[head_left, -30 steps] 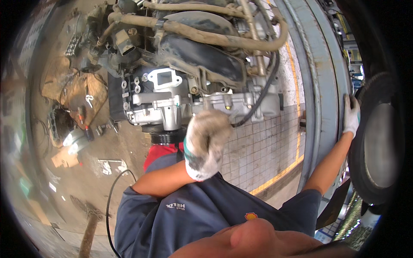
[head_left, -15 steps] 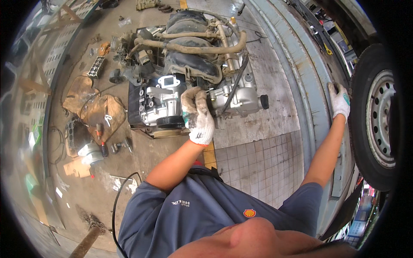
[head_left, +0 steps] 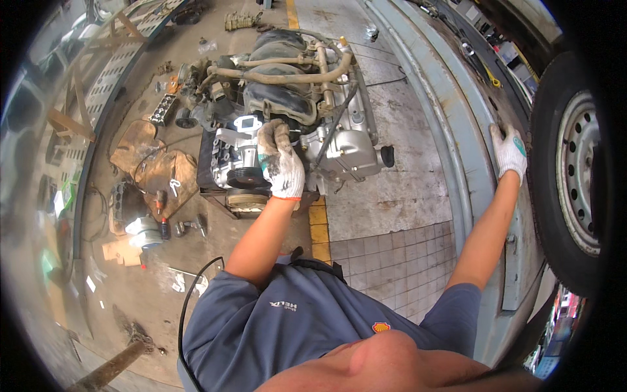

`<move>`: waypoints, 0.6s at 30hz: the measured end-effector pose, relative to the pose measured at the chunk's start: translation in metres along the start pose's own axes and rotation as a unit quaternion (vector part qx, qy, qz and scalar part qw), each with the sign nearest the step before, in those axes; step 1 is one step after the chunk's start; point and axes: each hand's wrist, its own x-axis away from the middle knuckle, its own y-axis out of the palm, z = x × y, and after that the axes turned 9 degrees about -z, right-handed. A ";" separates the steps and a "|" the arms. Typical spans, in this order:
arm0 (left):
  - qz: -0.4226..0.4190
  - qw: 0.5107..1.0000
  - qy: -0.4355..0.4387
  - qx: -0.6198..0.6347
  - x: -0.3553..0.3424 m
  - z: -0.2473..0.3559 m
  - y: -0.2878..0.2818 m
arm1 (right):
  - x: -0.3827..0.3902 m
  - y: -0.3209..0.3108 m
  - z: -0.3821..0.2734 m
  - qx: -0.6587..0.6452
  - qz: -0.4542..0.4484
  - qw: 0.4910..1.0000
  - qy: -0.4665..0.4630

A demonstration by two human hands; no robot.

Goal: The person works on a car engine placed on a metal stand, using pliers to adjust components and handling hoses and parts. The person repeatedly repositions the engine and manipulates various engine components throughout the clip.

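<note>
A car engine point(head_left: 281, 98) with dusty black intake runners and brown pipes sits low on a stand. My left hand point(head_left: 282, 163), in a soiled white knitted glove, has its fingers curled over the near end of the engine. It lies between a ribbed black pulley point(head_left: 245, 177) and a silver cover point(head_left: 353, 155); the fingertips' exact grip is hidden. Off to the right, my right hand point(head_left: 509, 154), also gloved, rests with fingers stretched out on a grey-blue steel beam point(head_left: 480, 163).
A wheel with a black tyre point(head_left: 552, 170) stands beside the beam. On the left floor lie brown cardboard point(head_left: 173, 186), an orange-and-black screwdriver point(head_left: 161, 202), a cordless tool point(head_left: 192, 225) and a cylinder head point(head_left: 163, 109). A wooden pole point(head_left: 114, 366) leans in at lower left.
The view has shifted a little, so the engine sits slightly left in the picture. My left hand stays on the engine, its wrist and forearm now more upright. My right hand remains on the beam.
</note>
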 end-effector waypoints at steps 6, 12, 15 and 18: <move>-0.082 0.991 0.031 -0.102 -0.007 -0.022 -0.007 | -0.004 0.003 -0.007 0.005 0.011 1.000 -0.009; -0.091 0.981 0.072 -0.156 -0.005 -0.008 -0.004 | 0.002 0.004 -0.008 -0.051 0.045 0.998 -0.017; -0.097 0.983 0.033 -0.151 -0.007 -0.001 -0.001 | -0.009 0.036 -0.023 -0.207 0.126 0.966 -0.092; -0.094 0.989 0.025 -0.109 -0.008 -0.014 -0.008 | 0.035 0.055 -0.135 -0.516 0.040 0.809 -0.279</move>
